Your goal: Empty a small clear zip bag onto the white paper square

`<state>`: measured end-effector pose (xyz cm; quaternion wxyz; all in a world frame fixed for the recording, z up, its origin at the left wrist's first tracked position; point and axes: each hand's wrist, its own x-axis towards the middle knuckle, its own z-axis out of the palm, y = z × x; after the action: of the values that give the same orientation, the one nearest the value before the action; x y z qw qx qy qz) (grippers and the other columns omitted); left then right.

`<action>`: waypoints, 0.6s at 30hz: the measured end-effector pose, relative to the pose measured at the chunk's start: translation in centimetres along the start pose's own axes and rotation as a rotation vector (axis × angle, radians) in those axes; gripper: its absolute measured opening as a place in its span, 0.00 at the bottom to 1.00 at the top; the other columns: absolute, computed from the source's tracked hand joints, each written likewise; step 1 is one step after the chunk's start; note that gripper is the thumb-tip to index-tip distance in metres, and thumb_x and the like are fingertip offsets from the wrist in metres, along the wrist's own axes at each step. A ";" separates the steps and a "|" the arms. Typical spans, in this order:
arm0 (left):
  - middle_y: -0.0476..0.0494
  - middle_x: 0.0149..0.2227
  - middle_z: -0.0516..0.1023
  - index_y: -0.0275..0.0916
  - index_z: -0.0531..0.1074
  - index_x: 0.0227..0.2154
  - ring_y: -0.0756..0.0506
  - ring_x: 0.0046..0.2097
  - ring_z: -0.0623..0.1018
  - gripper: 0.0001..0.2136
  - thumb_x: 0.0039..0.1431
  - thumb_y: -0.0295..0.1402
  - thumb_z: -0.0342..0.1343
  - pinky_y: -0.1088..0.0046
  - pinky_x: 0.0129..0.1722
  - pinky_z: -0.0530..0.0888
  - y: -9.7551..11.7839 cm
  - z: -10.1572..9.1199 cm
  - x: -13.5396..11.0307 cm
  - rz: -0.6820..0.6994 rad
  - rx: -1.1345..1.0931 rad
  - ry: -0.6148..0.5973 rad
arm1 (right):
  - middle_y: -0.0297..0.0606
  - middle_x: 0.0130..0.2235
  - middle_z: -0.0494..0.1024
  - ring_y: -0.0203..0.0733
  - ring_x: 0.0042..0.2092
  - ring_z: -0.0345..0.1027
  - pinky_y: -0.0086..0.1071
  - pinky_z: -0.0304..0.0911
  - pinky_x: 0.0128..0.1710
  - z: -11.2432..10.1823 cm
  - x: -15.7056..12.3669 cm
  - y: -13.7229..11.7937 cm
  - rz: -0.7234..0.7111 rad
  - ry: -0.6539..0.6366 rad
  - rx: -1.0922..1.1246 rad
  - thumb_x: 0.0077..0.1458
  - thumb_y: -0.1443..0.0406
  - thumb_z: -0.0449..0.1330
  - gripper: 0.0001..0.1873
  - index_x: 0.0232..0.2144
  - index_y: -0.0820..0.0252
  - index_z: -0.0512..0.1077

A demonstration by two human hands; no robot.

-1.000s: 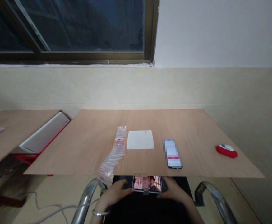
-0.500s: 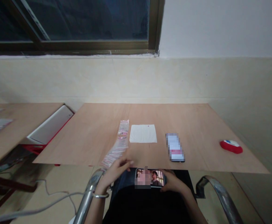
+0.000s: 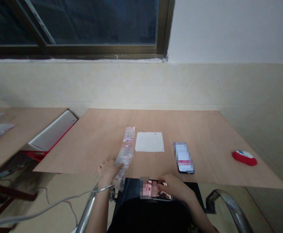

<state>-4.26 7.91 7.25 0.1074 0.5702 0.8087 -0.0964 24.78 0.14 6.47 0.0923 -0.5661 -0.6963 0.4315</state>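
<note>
My left hand (image 3: 108, 171) is at the front edge of the table, its thumb stretched out onto a strip of clear zip-lock bags (image 3: 128, 144) and its other fingers apart to the left. The near end of the strip hangs over the edge. A phone (image 3: 153, 190) lies sideways on my lap, playing a video. Over its right part is my right hand (image 3: 174, 186), fingers extended across the screen, not wrapped around the phone. A white sheet (image 3: 149, 142) lies beside the bags.
A second phone (image 3: 183, 157) lies on the table (image 3: 180, 123), with a red and white object (image 3: 244, 158) farther right. Metal armrests (image 3: 228, 200) flank me. Another table (image 3: 34, 121) with plastic bags stands at left, and a cable (image 3: 59, 202) crosses below.
My left hand has shifted left, its thumb now on the bags, whose near end has swung right. My right hand has gone from the phone's right end to over its screen.
</note>
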 end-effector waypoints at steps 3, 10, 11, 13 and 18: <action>0.23 0.45 0.75 0.28 0.71 0.43 0.32 0.48 0.76 0.22 0.55 0.44 0.54 0.60 0.44 0.70 -0.3 0.9 0.7 -0.014 -0.189 0.015 | 0.36 0.28 0.74 0.36 0.31 0.65 0.26 0.52 0.30 -0.5 1.3 -2.0 -0.047 -0.035 -0.010 0.56 0.62 0.56 0.11 0.25 0.62 0.71; 0.49 0.26 0.73 0.35 0.63 0.45 0.47 0.25 0.75 0.22 0.47 0.36 0.60 0.74 0.25 0.70 0.0 0.3 0.9 -0.063 -1.072 0.066 | 0.39 0.32 0.79 0.41 0.34 0.70 0.28 0.59 0.33 0.0 3.0 -2.6 -0.186 0.014 0.153 0.58 0.62 0.54 0.12 0.33 0.62 0.75; 0.52 0.25 0.72 0.36 0.62 0.45 0.49 0.24 0.73 0.24 0.46 0.37 0.60 0.75 0.24 0.69 0.3 -0.2 0.7 -0.058 -1.190 0.070 | 0.41 0.34 0.79 0.43 0.36 0.71 0.30 0.61 0.35 0.0 3.4 -2.5 -0.201 0.036 0.181 0.58 0.62 0.54 0.12 0.36 0.61 0.76; 0.54 0.24 0.70 0.38 0.63 0.45 0.51 0.22 0.71 0.24 0.44 0.38 0.61 0.77 0.23 0.68 1.0 -1.4 0.7 -0.040 -1.377 0.072 | 0.43 0.38 0.79 0.45 0.40 0.71 0.33 0.63 0.39 -0.2 4.3 -2.5 -0.242 0.087 0.238 0.57 0.62 0.55 0.15 0.44 0.60 0.74; 0.55 0.23 0.68 0.37 0.66 0.36 0.54 0.21 0.68 0.21 0.39 0.39 0.64 0.81 0.20 0.64 2.8 -3.9 2.6 0.020 -1.557 0.075 | 0.46 0.48 0.75 0.42 0.43 0.71 0.37 0.66 0.44 -1.3 7.9 -4.0 -0.342 0.167 0.385 0.56 0.64 0.57 0.27 0.59 0.56 0.62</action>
<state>-2.68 12.26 10.18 0.4502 0.3407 0.6414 0.5195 20.11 7.68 7.25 0.3270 -0.4458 -0.6768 0.4860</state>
